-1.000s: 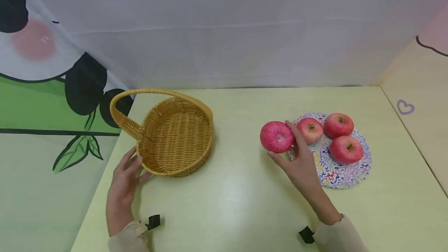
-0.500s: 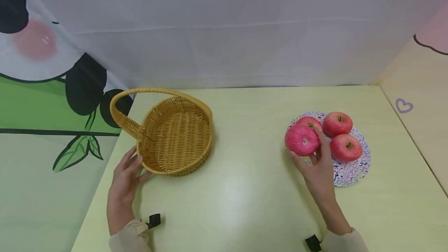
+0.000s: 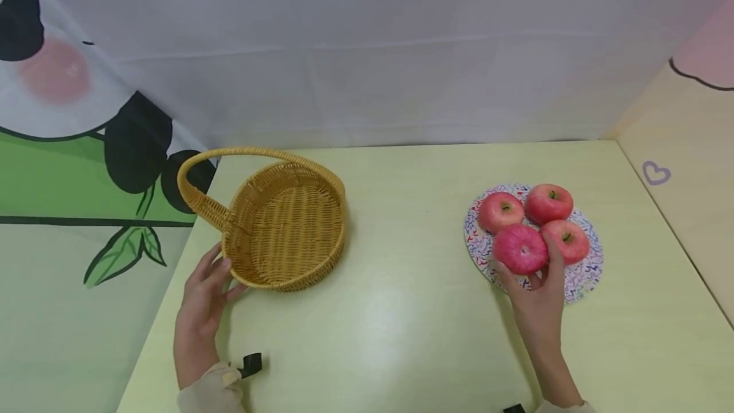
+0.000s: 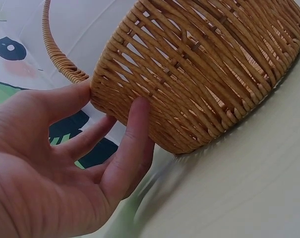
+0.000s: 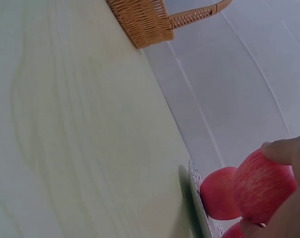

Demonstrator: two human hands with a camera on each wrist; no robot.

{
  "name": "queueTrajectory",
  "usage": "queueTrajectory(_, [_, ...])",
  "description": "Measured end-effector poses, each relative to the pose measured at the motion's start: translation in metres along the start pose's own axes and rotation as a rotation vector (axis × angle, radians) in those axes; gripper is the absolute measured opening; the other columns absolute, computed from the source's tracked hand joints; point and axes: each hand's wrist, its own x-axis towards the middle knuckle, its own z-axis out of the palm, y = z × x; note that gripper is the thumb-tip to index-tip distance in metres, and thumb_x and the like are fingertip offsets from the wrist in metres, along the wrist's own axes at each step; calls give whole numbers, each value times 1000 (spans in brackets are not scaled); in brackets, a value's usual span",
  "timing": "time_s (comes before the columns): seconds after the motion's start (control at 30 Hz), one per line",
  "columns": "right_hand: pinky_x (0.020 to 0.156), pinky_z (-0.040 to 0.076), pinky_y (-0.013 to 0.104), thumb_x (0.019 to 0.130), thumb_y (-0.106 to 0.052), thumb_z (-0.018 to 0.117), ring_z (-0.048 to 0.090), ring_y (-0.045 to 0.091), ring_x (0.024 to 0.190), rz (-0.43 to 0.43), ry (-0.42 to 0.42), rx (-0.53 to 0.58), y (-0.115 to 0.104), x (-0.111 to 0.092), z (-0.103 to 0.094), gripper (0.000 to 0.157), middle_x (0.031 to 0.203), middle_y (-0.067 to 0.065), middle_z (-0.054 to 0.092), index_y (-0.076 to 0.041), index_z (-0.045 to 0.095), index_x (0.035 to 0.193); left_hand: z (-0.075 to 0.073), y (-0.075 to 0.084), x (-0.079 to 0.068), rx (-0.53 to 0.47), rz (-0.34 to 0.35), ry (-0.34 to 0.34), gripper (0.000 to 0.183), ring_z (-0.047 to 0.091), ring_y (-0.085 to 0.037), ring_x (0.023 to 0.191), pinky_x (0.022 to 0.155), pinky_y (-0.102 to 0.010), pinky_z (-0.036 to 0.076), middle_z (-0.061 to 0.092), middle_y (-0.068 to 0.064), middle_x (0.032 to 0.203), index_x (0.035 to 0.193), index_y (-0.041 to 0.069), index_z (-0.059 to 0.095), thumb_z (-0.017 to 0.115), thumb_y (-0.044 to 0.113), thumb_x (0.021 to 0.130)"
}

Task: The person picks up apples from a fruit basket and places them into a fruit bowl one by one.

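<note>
A tan wicker basket [image 3: 283, 228] with an arched handle stands on the left of the table. My left hand [image 3: 201, 311] is beside its near-left wall. In the left wrist view the thumb meets the rim of the basket [image 4: 204, 64] and loosely extended fingers [image 4: 132, 144] rest against its outer side. My right hand [image 3: 539, 311] grips a deep pink apple [image 3: 520, 249] between thumb and fingers, over the near-left part of a colourful patterned plate [image 3: 478, 247]. In the right wrist view the held apple [image 5: 264, 186] partly covers another apple [image 5: 220, 193] on the plate.
Three other apples share the plate: one at the left [image 3: 501, 211], one at the back [image 3: 548, 202] and one at the right [image 3: 568, 241]. The pale table [image 3: 390, 336] ends at a white cloth backdrop [image 3: 367, 81]; printed panels border both sides.
My right hand has carried the apple right and nearer, from left of the plate to over it. My left hand stays at the basket.
</note>
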Motion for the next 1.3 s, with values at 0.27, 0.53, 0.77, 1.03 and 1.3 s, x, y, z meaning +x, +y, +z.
queueTrajectory(0.27, [92,44,2,91,-11,81,37,25,149,90,19,-211,6,-2,-5,95,165,0,33,-25,24,165,-1,-1,-1,-1,-10,18,60,66,-2,117,85,-30,61,62,14,133,165,21,31,54,20,109])
queueTrajectory(0.53, [105,46,14,92,-15,81,36,27,151,129,12,-291,9,-2,-7,96,166,1,32,-27,21,166,0,-1,-2,-5,5,16,60,66,-3,116,85,-30,62,62,13,133,165,18,31,53,18,109])
queueTrajectory(0.77, [109,48,23,90,-14,82,36,25,151,106,14,-321,12,-1,-7,98,166,-1,32,-28,22,166,1,0,-2,-14,2,14,60,66,-2,118,85,-30,61,62,15,134,165,19,30,53,18,110])
queueTrajectory(1.03, [113,49,49,92,-19,82,33,26,154,96,-3,-352,10,1,-6,99,169,1,30,-28,18,167,0,-1,-3,-11,-3,25,61,66,-2,117,85,-30,62,62,14,133,165,21,31,54,19,109])
queueTrajectory(1.3, [114,43,65,92,-20,81,27,28,158,114,-36,-388,8,5,-7,101,172,2,25,-26,14,168,1,0,-2,-5,8,23,60,66,-1,117,84,-29,61,62,14,133,165,19,31,53,18,110])
